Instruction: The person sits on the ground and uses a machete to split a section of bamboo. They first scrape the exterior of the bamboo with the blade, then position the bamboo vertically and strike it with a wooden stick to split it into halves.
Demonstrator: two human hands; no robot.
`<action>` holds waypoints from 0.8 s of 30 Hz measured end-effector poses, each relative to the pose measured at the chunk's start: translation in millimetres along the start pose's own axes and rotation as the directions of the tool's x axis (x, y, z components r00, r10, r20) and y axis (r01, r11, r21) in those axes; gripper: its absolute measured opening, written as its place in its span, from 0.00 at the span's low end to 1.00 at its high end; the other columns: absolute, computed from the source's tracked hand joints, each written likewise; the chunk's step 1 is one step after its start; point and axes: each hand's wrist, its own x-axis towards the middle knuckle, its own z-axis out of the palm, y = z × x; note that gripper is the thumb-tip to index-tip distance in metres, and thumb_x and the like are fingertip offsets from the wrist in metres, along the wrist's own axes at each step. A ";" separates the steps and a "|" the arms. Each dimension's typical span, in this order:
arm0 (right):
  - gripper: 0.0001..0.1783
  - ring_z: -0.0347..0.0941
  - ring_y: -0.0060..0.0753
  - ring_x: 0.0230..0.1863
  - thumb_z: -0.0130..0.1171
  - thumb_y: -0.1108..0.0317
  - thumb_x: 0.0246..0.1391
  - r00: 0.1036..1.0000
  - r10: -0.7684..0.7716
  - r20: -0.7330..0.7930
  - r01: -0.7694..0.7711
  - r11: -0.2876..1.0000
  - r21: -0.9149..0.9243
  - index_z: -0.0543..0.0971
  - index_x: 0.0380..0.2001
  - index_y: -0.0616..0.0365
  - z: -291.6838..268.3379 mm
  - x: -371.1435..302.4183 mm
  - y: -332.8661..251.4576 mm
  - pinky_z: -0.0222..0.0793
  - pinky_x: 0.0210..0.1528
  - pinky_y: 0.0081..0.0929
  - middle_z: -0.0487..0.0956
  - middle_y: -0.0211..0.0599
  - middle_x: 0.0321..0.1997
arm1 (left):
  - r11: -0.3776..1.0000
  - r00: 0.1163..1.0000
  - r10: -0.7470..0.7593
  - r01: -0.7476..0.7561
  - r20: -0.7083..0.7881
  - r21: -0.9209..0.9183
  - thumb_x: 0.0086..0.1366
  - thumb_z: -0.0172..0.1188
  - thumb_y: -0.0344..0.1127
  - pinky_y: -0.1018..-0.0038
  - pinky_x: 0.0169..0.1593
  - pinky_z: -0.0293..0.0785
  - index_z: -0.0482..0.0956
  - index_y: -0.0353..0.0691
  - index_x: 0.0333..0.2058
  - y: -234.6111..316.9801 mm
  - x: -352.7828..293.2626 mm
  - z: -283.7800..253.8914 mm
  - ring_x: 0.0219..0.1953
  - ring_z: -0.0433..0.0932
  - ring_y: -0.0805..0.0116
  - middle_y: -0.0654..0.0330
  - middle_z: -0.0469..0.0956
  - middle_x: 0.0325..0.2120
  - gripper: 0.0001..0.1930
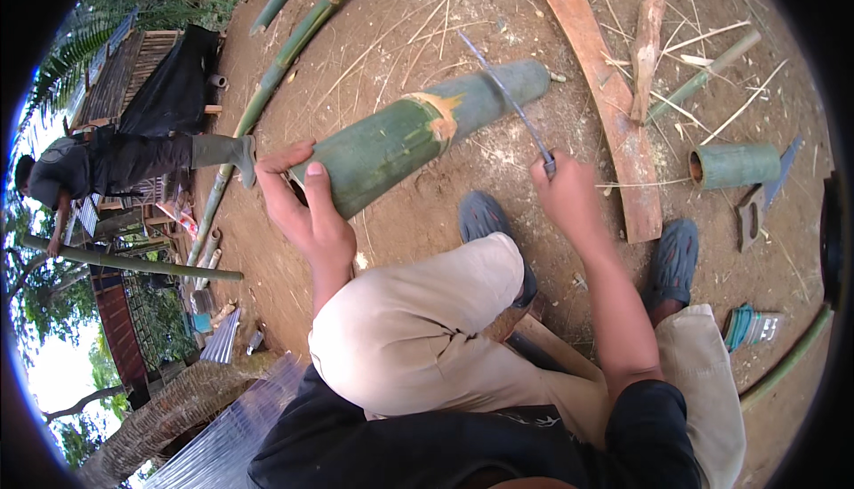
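Observation:
My left hand grips the near left end of a thick green bamboo section, its thumb on the outside and its fingers around the rim. The section lies slanted in front of my knee, its far end pointing up and right. A ragged tan patch of stripped skin rings its joint. My right hand is closed on the handle of a long narrow blade. The blade slants up and left across the greyer far half of the bamboo; whether it touches the surface I cannot tell.
A reddish wooden plank lies beyond my right hand. Further right are a short bamboo piece and a handsaw. Long bamboo poles stretch along the left. Another person stands there, holding a pole. Shavings litter the dirt.

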 end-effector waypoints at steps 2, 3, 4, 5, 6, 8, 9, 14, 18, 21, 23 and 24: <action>0.17 0.80 0.61 0.29 0.58 0.61 0.61 0.999 -0.004 0.034 0.002 0.998 0.058 0.76 0.30 0.68 -2.7 -17.8 -15.9 0.75 0.33 0.50 0.79 0.56 0.22 | 0.996 0.996 -0.086 0.086 -0.018 -0.010 0.64 0.53 0.30 0.64 0.57 0.66 0.73 0.30 0.42 1.0 -2.7 0.7 0.47 0.75 0.57 0.47 0.77 0.42 0.10; 0.16 0.80 0.61 0.29 0.59 0.61 0.60 0.998 -0.026 0.058 0.022 0.997 0.073 0.76 0.31 0.68 -1.4 -22.9 -24.1 0.76 0.33 0.50 0.79 0.56 0.22 | 0.993 0.993 -0.117 0.117 -0.026 -0.008 0.64 0.53 0.29 0.64 0.57 0.66 0.73 0.30 0.42 2.4 -0.2 0.5 0.47 0.74 0.57 0.47 0.77 0.43 0.10; 0.15 0.80 0.60 0.29 0.59 0.62 0.60 0.995 -0.049 0.082 0.042 0.995 0.087 0.76 0.32 0.67 -0.6 -28.4 -33.3 0.76 0.32 0.50 0.79 0.55 0.22 | 0.984 0.985 -0.170 0.167 -0.037 -0.055 0.64 0.53 0.29 0.65 0.57 0.66 0.73 0.31 0.42 3.8 1.7 1.3 0.47 0.74 0.58 0.48 0.77 0.43 0.10; 0.14 0.79 0.58 0.27 0.60 0.63 0.60 0.990 -0.103 0.095 0.094 0.990 0.101 0.76 0.32 0.66 -0.6 -36.4 -46.3 0.75 0.32 0.49 0.79 0.54 0.22 | 0.971 0.974 -0.223 0.218 -0.045 -0.098 0.64 0.54 0.29 0.65 0.57 0.66 0.73 0.32 0.43 5.1 3.0 1.1 0.46 0.74 0.59 0.49 0.76 0.44 0.10; 0.13 0.79 0.56 0.26 0.60 0.64 0.60 0.982 -0.153 0.111 0.142 0.984 0.105 0.76 0.32 0.66 -3.1 -45.9 -59.4 0.74 0.31 0.48 0.78 0.53 0.21 | 0.950 0.958 -0.284 0.274 -0.050 -0.147 0.63 0.54 0.29 0.66 0.57 0.65 0.73 0.32 0.43 5.4 2.4 1.6 0.46 0.74 0.60 0.50 0.76 0.44 0.10; 0.13 0.79 0.56 0.25 0.61 0.64 0.59 0.947 -0.296 0.122 0.288 0.954 0.084 0.75 0.34 0.64 0.5 -59.7 -75.6 0.74 0.31 0.48 0.79 0.52 0.22 | 0.919 0.938 -0.347 0.339 -0.005 -0.203 0.65 0.54 0.28 0.67 0.60 0.63 0.73 0.33 0.46 6.3 3.8 -5.8 0.51 0.72 0.63 0.51 0.75 0.47 0.12; 0.13 0.79 0.58 0.26 0.61 0.63 0.59 0.914 -0.388 0.122 0.383 0.922 0.058 0.74 0.36 0.63 3.0 -64.9 -81.5 0.76 0.31 0.49 0.80 0.51 0.24 | 0.899 0.926 -0.378 0.372 0.019 -0.231 0.65 0.54 0.28 0.68 0.61 0.62 0.73 0.34 0.48 8.3 4.0 -9.3 0.53 0.71 0.64 0.52 0.75 0.49 0.13; 0.14 0.79 0.59 0.27 0.63 0.62 0.57 0.964 -0.248 0.099 0.239 0.966 0.095 0.72 0.38 0.60 24.3 -34.8 -53.9 0.77 0.31 0.49 0.81 0.50 0.30 | 0.826 0.880 -0.426 0.473 0.212 -0.306 0.68 0.57 0.31 0.69 0.63 0.60 0.69 0.34 0.57 29.2 6.5 -23.1 0.55 0.70 0.64 0.53 0.69 0.56 0.20; 0.14 0.80 0.57 0.28 0.60 0.62 0.59 0.944 -0.324 0.065 0.317 0.943 0.105 0.73 0.33 0.64 19.9 -50.8 -78.2 0.76 0.31 0.50 0.80 0.53 0.25 | 0.901 0.886 -0.329 0.398 0.327 -0.170 0.69 0.60 0.37 0.70 0.63 0.59 0.64 0.35 0.63 29.3 2.5 -31.0 0.57 0.68 0.66 0.54 0.68 0.59 0.27; 0.15 0.80 0.59 0.26 0.57 0.62 0.61 0.946 -0.323 -0.020 0.323 0.946 0.011 0.74 0.33 0.66 25.5 -42.0 -63.6 0.76 0.30 0.52 0.79 0.53 0.22 | 0.920 0.895 -0.262 0.345 0.360 -0.188 0.71 0.57 0.39 0.71 0.64 0.56 0.66 0.36 0.62 35.8 3.0 -28.2 0.59 0.67 0.65 0.53 0.71 0.57 0.24; 0.15 0.80 0.60 0.25 0.56 0.63 0.61 0.997 -0.075 -0.011 0.075 0.997 0.035 0.75 0.37 0.68 27.1 -4.9 -45.3 0.76 0.30 0.52 0.79 0.55 0.21 | 0.964 0.943 -0.199 0.237 0.265 -0.120 0.72 0.57 0.40 0.71 0.60 0.62 0.65 0.36 0.61 30.0 9.5 -17.5 0.53 0.69 0.66 0.53 0.71 0.53 0.24; 0.14 0.80 0.59 0.25 0.57 0.64 0.60 0.994 -0.107 0.024 0.106 0.992 0.065 0.75 0.38 0.68 26.7 -9.4 -39.9 0.76 0.29 0.51 0.79 0.54 0.22 | 0.981 0.964 -0.158 0.179 0.214 -0.081 0.73 0.57 0.41 0.71 0.57 0.65 0.65 0.37 0.60 27.2 12.3 -12.1 0.50 0.70 0.67 0.52 0.71 0.51 0.23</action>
